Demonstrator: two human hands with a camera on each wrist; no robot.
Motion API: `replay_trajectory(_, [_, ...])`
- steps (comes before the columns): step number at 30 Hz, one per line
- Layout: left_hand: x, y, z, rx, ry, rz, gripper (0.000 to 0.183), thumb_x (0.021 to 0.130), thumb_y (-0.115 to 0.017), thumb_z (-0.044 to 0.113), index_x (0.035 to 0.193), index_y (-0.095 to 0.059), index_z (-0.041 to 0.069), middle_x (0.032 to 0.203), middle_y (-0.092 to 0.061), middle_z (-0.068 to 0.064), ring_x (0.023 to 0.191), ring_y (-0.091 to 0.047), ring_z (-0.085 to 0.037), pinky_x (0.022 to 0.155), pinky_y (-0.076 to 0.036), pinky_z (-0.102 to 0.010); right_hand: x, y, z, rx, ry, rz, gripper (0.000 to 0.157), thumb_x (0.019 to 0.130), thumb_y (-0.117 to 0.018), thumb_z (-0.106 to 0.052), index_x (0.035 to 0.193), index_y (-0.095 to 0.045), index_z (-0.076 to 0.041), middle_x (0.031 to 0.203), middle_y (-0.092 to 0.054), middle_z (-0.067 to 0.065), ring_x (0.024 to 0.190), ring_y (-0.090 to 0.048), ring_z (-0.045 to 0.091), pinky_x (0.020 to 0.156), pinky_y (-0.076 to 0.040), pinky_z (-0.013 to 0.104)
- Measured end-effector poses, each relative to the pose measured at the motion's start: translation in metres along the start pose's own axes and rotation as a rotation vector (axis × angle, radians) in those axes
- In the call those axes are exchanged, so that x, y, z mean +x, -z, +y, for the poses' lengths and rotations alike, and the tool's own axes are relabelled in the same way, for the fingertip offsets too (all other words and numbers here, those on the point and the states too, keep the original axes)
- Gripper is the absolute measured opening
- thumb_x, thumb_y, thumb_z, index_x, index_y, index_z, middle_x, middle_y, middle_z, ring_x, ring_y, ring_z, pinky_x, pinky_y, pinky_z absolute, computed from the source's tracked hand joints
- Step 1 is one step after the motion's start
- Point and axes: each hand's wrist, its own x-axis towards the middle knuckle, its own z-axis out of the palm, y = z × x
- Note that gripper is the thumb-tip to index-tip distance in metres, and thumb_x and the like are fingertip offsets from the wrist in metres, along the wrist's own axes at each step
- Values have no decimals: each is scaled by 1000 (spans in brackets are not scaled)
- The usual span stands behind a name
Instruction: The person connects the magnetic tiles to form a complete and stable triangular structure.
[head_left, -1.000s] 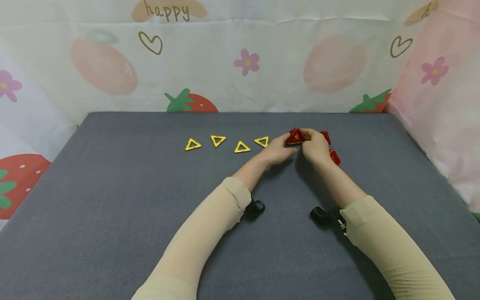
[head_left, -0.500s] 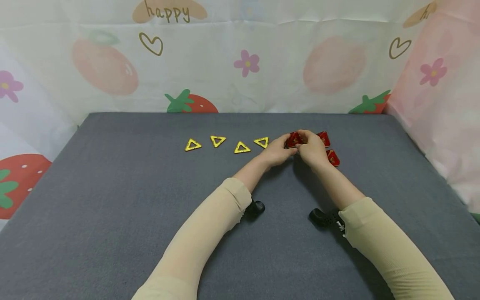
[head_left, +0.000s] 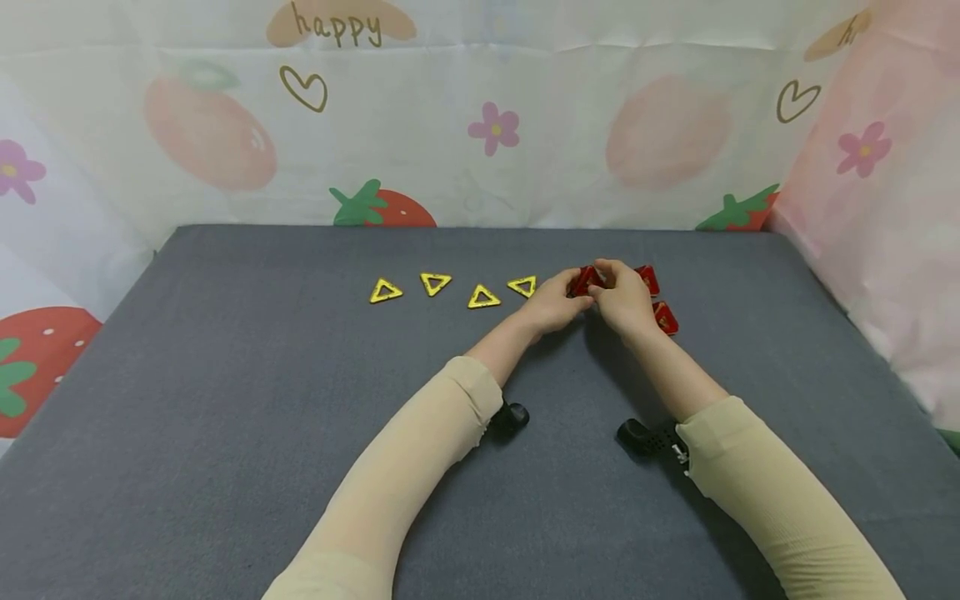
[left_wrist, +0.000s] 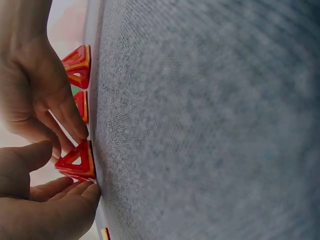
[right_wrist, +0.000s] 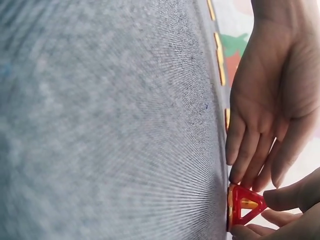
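Observation:
A small red pyramid of triangular magnetic tiles (head_left: 587,281) stands on the grey cloth between both hands. My left hand (head_left: 555,303) lies along its left side; in the right wrist view its fingers (right_wrist: 245,150) look straight, their tips touching the tiles. My right hand (head_left: 626,298) holds the pyramid from the right, thumb near the apex and fingers at the side, partly hidden. Just beyond the right hand sit two more red triangular tile pieces, one farther back (head_left: 648,280) and one nearer (head_left: 665,317).
Several flat yellow triangle frames lie in a loose row to the left, among them a leftmost frame (head_left: 386,291) and one close to the left hand (head_left: 522,287). The grey tabletop (head_left: 225,400) ends at a printed cloth backdrop (head_left: 562,125).
The red pyramid has come down slightly toward the table and turned a little. My right hand has shifted left, its thumb moving to the near side, baring more of the red pieces beyond it.

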Motion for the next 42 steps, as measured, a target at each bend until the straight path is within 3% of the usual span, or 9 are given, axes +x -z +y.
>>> replay_trajectory(11, [-7, 10, 3, -10, -42, 58, 59, 103, -52, 20, 156, -28, 9, 163, -29, -9, 151, -31, -26, 120, -34, -40, -1, -2, -4, -25, 72, 85, 51, 103, -52, -14, 152, -38, -11, 159, -38, 13, 148, -34, 33, 113, -42, 49])
replay_trajectory(19, [-18, 32, 2, -6, -62, 100, 57, 103, -53, 22, 155, -31, 12, 162, -33, -7, 150, -34, -24, 120, -36, -39, -2, -6, -9, 42, 161, 140, 49, 101, -56, -13, 148, -43, -11, 155, -43, 10, 146, -39, 31, 111, -45, 46])
replay_trajectory(29, [-35, 79, -4, 7, -98, 193, 56, 101, -56, 24, 152, -36, 12, 157, -41, -9, 146, -41, -25, 116, -41, -38, 0, -14, -19, 21, 267, 139, 46, 96, -63, -11, 141, -51, -8, 147, -50, 13, 135, -51, 32, 110, -46, 44])
replay_trajectory(36, [-51, 118, -15, -2, -125, 261, 57, 99, -60, 24, 150, -39, 11, 151, -49, -10, 140, -48, -26, 111, -45, -40, 1, -24, -33, 5, 306, 59, 46, 95, -66, -13, 139, -54, -9, 144, -53, 13, 134, -52, 31, 107, -49, 44])
replay_trajectory(42, [-65, 157, -30, 35, -124, 314, 55, 98, -61, 23, 148, -43, 10, 147, -51, -14, 138, -49, -27, 111, -45, -43, 6, -33, -39, -17, 267, -31, 50, 95, -67, -18, 142, -50, -11, 148, -50, 12, 137, -50, 31, 104, -50, 47])
